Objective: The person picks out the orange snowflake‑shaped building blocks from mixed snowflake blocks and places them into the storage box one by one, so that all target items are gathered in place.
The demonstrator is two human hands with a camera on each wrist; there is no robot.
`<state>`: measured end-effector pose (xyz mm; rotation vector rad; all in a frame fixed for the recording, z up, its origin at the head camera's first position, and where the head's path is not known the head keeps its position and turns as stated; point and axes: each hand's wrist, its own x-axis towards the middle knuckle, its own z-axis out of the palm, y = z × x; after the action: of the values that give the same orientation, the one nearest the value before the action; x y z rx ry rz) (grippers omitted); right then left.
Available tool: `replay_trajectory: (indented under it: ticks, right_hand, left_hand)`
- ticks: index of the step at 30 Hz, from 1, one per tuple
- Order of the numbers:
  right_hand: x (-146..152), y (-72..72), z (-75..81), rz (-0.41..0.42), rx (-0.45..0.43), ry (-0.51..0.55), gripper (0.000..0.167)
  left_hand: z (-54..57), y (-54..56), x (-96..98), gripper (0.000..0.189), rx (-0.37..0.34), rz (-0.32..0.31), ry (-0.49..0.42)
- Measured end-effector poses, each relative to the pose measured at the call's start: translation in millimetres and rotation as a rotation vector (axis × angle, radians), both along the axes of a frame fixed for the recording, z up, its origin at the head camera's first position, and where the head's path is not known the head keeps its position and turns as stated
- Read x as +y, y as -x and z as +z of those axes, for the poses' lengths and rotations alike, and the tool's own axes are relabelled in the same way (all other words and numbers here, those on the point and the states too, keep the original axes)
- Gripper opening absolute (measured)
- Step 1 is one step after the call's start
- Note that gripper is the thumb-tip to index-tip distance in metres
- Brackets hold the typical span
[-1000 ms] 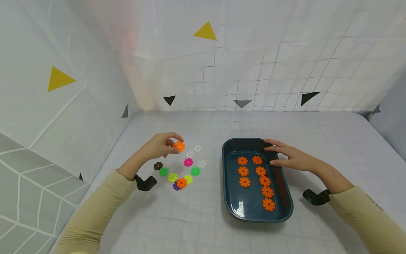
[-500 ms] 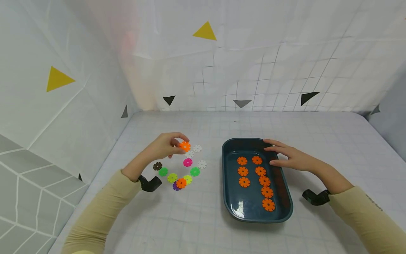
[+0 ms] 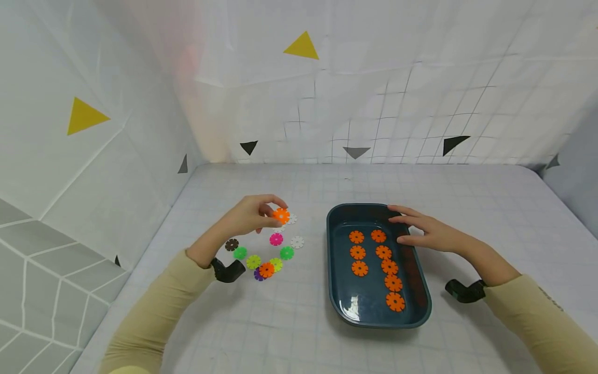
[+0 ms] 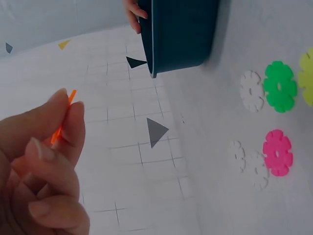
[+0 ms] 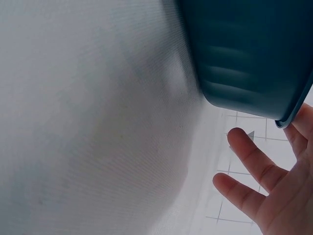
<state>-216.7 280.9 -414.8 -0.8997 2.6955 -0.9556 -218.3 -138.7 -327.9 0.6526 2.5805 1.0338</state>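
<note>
My left hand (image 3: 254, 214) pinches an orange notched plastic disc (image 3: 282, 216) between thumb and fingertips, raised over the table. In the left wrist view that disc (image 4: 71, 100) shows edge-on. Beneath and around it lie loose notched discs: white (image 3: 297, 242), pink (image 3: 276, 239), green (image 3: 287, 253), yellow (image 3: 254, 262), brown (image 3: 231, 244) and purple (image 3: 259, 274), plus an orange one (image 3: 267, 269) overlapping the purple. My right hand (image 3: 432, 234) rests on the far right rim of a dark teal tray (image 3: 333, 270), fingers loosely extended. Two of its fingers (image 5: 252, 154) stretch out below the rim in the right wrist view.
Inside the tray, several orange discs (image 3: 390, 266) lie in two columns. A pale grid-patterned cloth (image 3: 261, 332) covers the table. White sheeting (image 3: 261, 104) with coloured triangles stands behind and at the left.
My left hand has moved right with the orange disc, from beside the white discs to over them. The right hand and the tray stay put.
</note>
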Motion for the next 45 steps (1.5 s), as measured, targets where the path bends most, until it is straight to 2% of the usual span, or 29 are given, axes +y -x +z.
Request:
replay_trajectory:
  ticks: [14,26,34,45]
  right_hand:
    - [-0.2,-1.3,0.9,0.003,0.001,0.002,0.047]
    - [1.2,-0.1,0.4,0.001,0.000,0.001,0.048]
    - [1.0,-0.7,0.7,0.012,0.003,0.009,0.048]
    - [1.8,-1.4,0.1,0.020,0.011,0.015,0.047]
  left_hand:
    - [6.6,-4.9,23.1,0.035,-0.007,-0.069,-0.023]
    - [10.4,-11.8,36.3,0.033,0.033,-0.110,-0.015]
    - [15.4,-14.5,43.8,0.032,0.013,-0.109,-0.066]
    - [17.3,-16.6,59.3,0.032,0.011,-0.158,-0.156]
